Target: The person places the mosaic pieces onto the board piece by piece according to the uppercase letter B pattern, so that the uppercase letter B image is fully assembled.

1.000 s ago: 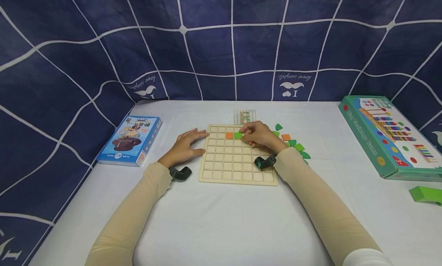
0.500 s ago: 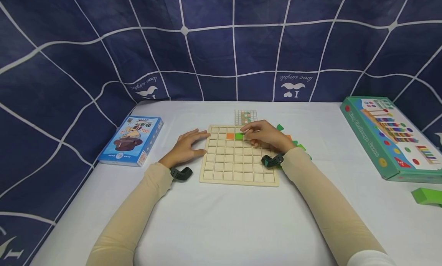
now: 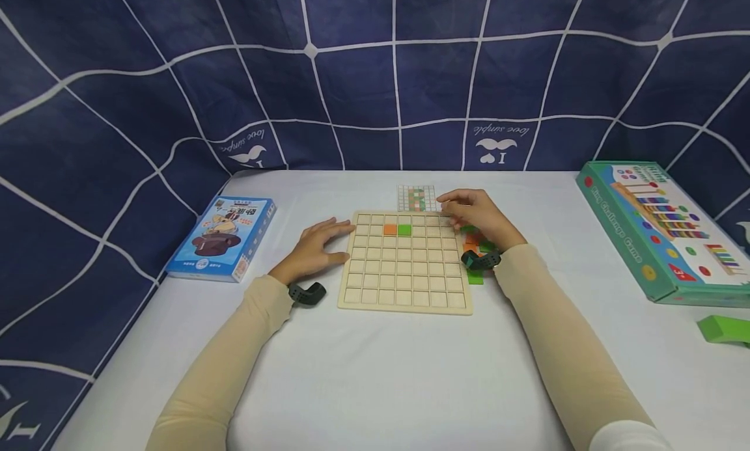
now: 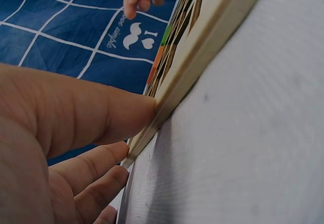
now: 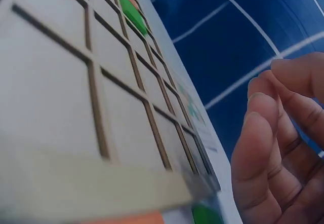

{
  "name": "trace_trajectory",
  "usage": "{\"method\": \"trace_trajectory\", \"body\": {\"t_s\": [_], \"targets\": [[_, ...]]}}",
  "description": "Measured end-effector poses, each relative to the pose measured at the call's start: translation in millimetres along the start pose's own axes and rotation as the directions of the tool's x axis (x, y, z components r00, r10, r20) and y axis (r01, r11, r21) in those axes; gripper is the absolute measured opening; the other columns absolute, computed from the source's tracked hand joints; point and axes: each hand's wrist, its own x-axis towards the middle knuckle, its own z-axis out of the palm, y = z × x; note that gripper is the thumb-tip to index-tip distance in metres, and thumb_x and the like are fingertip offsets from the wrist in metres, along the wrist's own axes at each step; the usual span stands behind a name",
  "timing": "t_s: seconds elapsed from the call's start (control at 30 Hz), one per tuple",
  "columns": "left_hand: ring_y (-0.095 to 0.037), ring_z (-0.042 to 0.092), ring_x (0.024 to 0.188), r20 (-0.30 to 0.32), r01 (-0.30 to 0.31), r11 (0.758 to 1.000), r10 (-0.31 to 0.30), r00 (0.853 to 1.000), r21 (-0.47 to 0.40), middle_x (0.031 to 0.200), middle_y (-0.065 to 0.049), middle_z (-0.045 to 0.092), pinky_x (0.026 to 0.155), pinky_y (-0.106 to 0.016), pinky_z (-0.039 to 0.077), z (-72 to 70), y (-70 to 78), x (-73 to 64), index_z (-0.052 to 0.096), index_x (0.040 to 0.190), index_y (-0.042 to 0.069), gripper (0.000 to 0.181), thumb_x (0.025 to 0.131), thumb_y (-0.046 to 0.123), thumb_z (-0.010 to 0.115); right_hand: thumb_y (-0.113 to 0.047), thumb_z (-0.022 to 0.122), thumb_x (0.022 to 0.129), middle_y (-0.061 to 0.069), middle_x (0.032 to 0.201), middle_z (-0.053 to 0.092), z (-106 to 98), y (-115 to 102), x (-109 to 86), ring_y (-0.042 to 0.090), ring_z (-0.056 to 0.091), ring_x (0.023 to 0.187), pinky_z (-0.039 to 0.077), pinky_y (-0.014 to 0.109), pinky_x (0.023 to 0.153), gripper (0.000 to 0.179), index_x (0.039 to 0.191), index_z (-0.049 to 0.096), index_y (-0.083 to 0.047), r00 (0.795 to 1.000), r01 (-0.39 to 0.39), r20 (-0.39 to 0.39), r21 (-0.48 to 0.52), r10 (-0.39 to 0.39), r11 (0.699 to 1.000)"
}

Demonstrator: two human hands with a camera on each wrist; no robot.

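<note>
A wooden grid board (image 3: 387,269) lies on the white table. An orange square tile (image 3: 390,230) and a green square tile (image 3: 404,230) sit side by side in its second row from the far edge. My left hand (image 3: 313,249) rests against the board's left edge; its thumb and fingertips touch the rim in the left wrist view. Over the board's far right corner hovers my right hand (image 3: 483,217). In the right wrist view its fingers (image 5: 253,143) are loosely bent with nothing between them. Loose green and orange tiles (image 3: 475,277) lie right of the board, partly hidden by that hand.
A small printed pattern card (image 3: 417,198) lies behind the board. To the left is a blue box (image 3: 221,238); a larger green game box (image 3: 668,236) stands at the right, with a green curved block (image 3: 723,329) in front of it. Dark blue cloth (image 3: 351,80) hangs behind.
My right hand has drawn away from the green tile, moving right to the board's far right corner. The green tile stays in its cell beside the orange one. My left hand has not moved.
</note>
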Motion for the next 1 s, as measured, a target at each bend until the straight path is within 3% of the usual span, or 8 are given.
{"method": "trace_trajectory", "body": {"t_s": [0.4, 0.7, 0.8, 1.0], "targets": [[-0.037, 0.023, 0.164, 0.006, 0.029, 1.0, -0.029, 1.0, 0.0, 0.17, -0.013, 0.043, 0.132, -0.058, 0.007, -1.3, 1.4, 1.2, 0.056, 0.158, 0.008, 0.068, 0.094, 0.02, 0.074, -0.019, 0.062, 0.11, 0.0, 0.097, 0.068, -37.4, 17.1, -7.6, 0.006, 0.057, 0.069, 0.056, 0.018, 0.061, 0.044, 0.145, 0.059, 0.008, 0.978, -0.022, -0.203, 0.088, 0.04, 0.996], [-0.037, 0.023, 0.164, 0.004, 0.022, 1.0, -0.021, 1.0, -0.003, 0.17, -0.014, 0.044, 0.132, -0.059, 0.007, -0.6, -0.4, 1.7, 0.056, 0.158, 0.008, 0.067, 0.094, 0.02, 0.074, -0.016, 0.062, 0.11, -0.007, 0.089, 0.067, -51.1, 28.4, -10.2, 0.003, 0.054, 0.064, 0.053, 0.016, 0.059, 0.045, 0.147, 0.055, 0.01, 0.97, -0.062, -0.224, 0.13, 0.09, 0.99], [-0.037, 0.023, 0.164, 0.004, 0.021, 1.0, -0.021, 1.0, -0.005, 0.17, -0.014, 0.043, 0.132, -0.059, 0.007, -0.3, -0.2, 2.1, 0.056, 0.158, 0.008, 0.068, 0.094, 0.02, 0.073, -0.014, 0.062, 0.11, -0.008, 0.088, 0.067, -52.5, 29.5, -10.4, 0.003, 0.054, 0.065, 0.053, 0.015, 0.06, 0.045, 0.146, 0.056, 0.011, 0.971, -0.068, -0.221, 0.089, 0.086, 0.994], [-0.038, 0.023, 0.164, 0.005, 0.02, 1.0, -0.02, 1.0, -0.005, 0.17, -0.014, 0.043, 0.132, -0.059, 0.007, 0.8, -0.4, 2.5, 0.056, 0.158, 0.007, 0.067, 0.094, 0.02, 0.073, -0.011, 0.058, 0.109, -0.004, 0.087, 0.061, -52.2, 29.6, -10.8, 0.005, 0.054, 0.067, 0.05, 0.016, 0.061, 0.039, 0.143, 0.062, 0.009, 0.974, -0.127, -0.201, -0.118, 0.102, 0.985]]}}
